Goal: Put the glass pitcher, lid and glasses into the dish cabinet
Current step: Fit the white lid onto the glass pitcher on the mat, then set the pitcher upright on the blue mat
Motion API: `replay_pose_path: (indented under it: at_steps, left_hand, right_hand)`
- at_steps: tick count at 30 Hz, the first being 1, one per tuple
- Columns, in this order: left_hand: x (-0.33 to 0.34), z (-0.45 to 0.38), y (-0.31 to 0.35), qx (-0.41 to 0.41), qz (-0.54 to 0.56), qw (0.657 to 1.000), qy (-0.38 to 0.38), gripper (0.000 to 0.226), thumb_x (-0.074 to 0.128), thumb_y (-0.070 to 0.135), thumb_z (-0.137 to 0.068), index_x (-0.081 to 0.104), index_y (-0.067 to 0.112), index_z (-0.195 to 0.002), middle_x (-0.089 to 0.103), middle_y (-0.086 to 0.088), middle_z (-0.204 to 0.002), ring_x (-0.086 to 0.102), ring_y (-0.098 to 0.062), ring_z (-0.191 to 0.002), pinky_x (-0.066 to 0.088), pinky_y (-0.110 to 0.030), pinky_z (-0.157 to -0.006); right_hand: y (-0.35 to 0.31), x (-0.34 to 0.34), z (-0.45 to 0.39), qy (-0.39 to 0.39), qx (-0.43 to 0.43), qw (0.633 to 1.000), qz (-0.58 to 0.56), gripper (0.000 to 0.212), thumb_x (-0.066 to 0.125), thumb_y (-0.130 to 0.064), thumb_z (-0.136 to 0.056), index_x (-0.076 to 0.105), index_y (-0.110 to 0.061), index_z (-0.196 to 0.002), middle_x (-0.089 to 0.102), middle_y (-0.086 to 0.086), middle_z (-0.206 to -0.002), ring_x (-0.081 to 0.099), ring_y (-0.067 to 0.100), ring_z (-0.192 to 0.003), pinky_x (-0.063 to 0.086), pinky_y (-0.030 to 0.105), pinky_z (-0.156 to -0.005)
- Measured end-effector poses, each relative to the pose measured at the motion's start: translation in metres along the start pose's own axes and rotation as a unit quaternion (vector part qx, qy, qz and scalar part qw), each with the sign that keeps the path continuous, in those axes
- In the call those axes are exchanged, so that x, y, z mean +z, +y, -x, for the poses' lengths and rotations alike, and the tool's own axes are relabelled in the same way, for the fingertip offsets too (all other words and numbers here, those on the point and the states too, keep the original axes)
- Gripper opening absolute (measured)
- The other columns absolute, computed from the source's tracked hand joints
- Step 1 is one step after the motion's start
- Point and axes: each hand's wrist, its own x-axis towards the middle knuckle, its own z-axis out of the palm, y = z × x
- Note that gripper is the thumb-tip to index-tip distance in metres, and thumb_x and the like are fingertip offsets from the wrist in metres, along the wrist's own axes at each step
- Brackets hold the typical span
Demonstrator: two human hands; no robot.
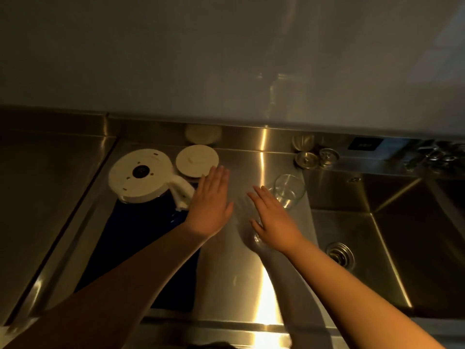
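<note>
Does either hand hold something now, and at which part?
Nothing is held. The left hand and right hand are flat and open above the steel counter, between the white round lid and the clear drinking glass.

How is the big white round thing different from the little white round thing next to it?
The pitcher base is bigger than the lid. The pitcher base has a dark round center and a handle sticking out; the lid is plain. The pitcher base stands on the dark blue mat, while the lid lies flat by the counter's back edge. Both are white and round.
</note>
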Motion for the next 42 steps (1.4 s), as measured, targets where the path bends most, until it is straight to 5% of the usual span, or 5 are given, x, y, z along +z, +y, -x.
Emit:
replay_pose_path:
  at_steps: [11, 16, 26, 36, 42]
  left_hand:
    - [0.046, -0.074, 0.117, 0.054, -0.041, 0.995, -0.067, 0.073, 0.035, 0.042, -0.097, -0.004, 0.01, -0.15, -0.006, -0.01, -0.158, -0.01, -0.026, -0.145, -0.007, -0.039, -0.115]
    - [0.066, -0.087, 0.126, 0.066, 0.057, 0.993, -0.082, 0.069, 0.043, 0.043, -0.077, 0.054, 0.0, -0.13, 0.051, -0.023, -0.135, 0.047, -0.039, -0.126, 0.036, -0.054, -0.101]
    - [0.077, -0.108, 0.136, 0.043, 0.076, 0.989, -0.116, 0.08, 0.056, 0.041, -0.089, 0.013, 0.013, -0.151, 0.009, -0.013, -0.157, 0.007, -0.027, -0.145, 0.023, -0.04, -0.112]
    - [0.077, -0.105, 0.131, 0.086, 0.119, 0.987, -0.06, 0.081, 0.088, 0.027, -0.054, 0.056, -0.006, -0.121, 0.059, -0.03, -0.109, 0.06, -0.045, -0.093, 0.055, -0.051, -0.073]
    - [0.052, -0.099, 0.121, 0.104, 0.132, 0.986, 0.0, 0.076, 0.073, 0.04, -0.065, 0.054, 0.001, -0.128, 0.057, -0.024, -0.117, 0.056, -0.038, -0.105, 0.053, -0.04, -0.083]
  right_hand:
    - [0.108, -0.038, 0.01, -0.002, 0.038, 0.999, 0.003, 0.063, 0.061, -0.016, -0.085, 0.036, -0.004, -0.142, 0.03, 0.018, -0.15, 0.024, 0.033, -0.14, 0.024, 0.041, -0.113]
    - [0.135, -0.034, 0.011, -0.032, 0.047, 0.998, 0.007, 0.057, 0.059, -0.018, -0.086, 0.04, -0.005, -0.139, 0.031, 0.019, -0.149, 0.023, 0.035, -0.14, 0.016, 0.037, -0.113]
    - [0.149, -0.034, 0.003, -0.049, 0.02, 0.997, -0.055, 0.054, 0.056, -0.016, -0.077, 0.05, -0.003, -0.129, 0.037, 0.021, -0.144, 0.036, 0.036, -0.132, 0.029, 0.035, -0.107]
    - [0.142, -0.039, 0.0, -0.034, 0.014, 0.997, -0.072, 0.052, 0.058, -0.011, -0.083, 0.047, -0.006, -0.134, 0.035, 0.015, -0.147, 0.038, 0.031, -0.132, 0.023, 0.023, -0.103]
    - [0.123, -0.05, -0.003, -0.01, 0.012, 0.997, -0.077, 0.053, 0.054, -0.012, -0.087, 0.041, -0.013, -0.138, 0.023, 0.006, -0.154, 0.033, 0.024, -0.135, 0.039, 0.034, -0.1]
